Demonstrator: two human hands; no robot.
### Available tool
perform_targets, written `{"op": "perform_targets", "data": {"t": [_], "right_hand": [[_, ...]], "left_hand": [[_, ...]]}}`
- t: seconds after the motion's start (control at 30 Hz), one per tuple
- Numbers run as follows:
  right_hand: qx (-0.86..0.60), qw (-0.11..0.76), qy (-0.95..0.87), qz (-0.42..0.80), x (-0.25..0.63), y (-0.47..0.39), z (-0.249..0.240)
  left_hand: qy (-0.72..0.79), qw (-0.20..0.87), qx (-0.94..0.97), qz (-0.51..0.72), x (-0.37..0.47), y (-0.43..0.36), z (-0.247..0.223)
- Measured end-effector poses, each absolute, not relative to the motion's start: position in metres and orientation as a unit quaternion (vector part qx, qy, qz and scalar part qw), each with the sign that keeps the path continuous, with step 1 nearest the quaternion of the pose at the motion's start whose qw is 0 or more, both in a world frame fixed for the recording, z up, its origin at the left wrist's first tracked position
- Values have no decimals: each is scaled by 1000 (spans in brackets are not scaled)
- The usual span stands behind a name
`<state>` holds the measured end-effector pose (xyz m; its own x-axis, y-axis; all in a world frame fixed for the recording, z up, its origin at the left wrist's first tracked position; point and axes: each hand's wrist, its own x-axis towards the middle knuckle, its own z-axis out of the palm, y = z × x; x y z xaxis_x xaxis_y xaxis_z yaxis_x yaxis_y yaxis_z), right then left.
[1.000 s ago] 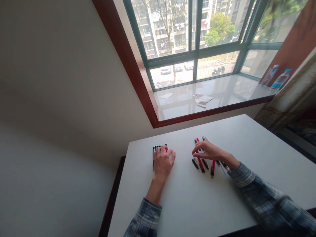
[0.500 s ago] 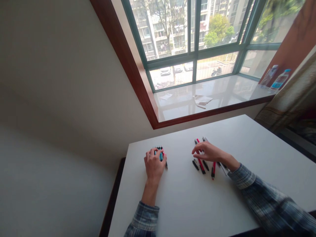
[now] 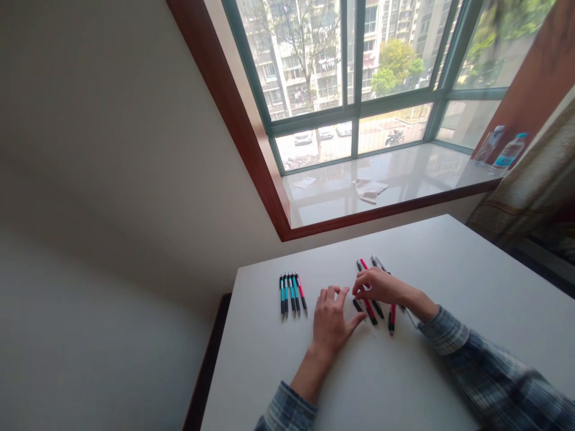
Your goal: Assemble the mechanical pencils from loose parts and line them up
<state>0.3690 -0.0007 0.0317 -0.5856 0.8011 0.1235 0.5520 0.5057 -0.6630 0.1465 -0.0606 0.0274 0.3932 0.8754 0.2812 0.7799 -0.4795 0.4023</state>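
Observation:
My left hand (image 3: 331, 320) is open over the white table, thumb and fingers spread toward the loose pens, holding nothing. To its left lies a neat row of teal pens (image 3: 288, 294), with one pink-red pen (image 3: 301, 293) at the row's right end. My right hand (image 3: 377, 285) reaches over a loose group of pens, its fingertips pinched at a black-ended pen (image 3: 357, 306) on the group's left side. Most of that pen is hidden by the fingers. Beneath and beside the right hand lie red pens (image 3: 392, 320) and a black-gripped pen (image 3: 378, 309), partly covered.
The white table (image 3: 359, 383) meets the wall below a windowsill with a dark red wooden edge (image 3: 341, 222). On the sill are a crumpled cloth (image 3: 370, 190) and two clear bottles (image 3: 510, 153). A curtain (image 3: 498, 206) hangs at the right.
My left hand has left the pen row and moved right, toward the loose pens, uncovering the row. My right hand's fingers have come down and closed at the leftmost loose pen.

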Motion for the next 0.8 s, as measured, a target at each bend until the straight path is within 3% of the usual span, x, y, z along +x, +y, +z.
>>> {"op": "perform_targets", "data": {"t": [0.23,0.4,0.8], "right_hand": [[-435,310,-811,238,371,5,23],[-436,333,-804,228,370,4,27],[-440,402,-763,251,363,-2,37]], "left_hand": [[507,135,827,202,151,-58,24],[506,164,820,210,149,-59,27],[527,389,633,411,140,-53,30]]}}
